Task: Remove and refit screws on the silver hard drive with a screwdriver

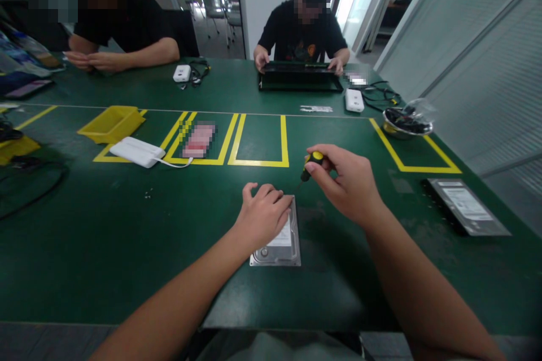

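A silver hard drive (281,254) with a white label lies flat on the green table in front of me. My left hand (265,213) rests over its upper part, fingers spread, hiding much of the label. In my right hand (347,180) is a small screwdriver with a black and yellow handle (312,163). Its thin shaft points down and left, toward the drive's upper right corner; whether the tip touches a screw I cannot tell. A few tiny screws (148,194) lie loose on the table to the left.
At the right lies a stack of hard drives (468,208), with a metal bowl of cables (407,124) behind it. A white power bank (136,152) and a yellow bin (112,124) sit to the left. Across the table, one person holds a black frame (300,83); another sits left.
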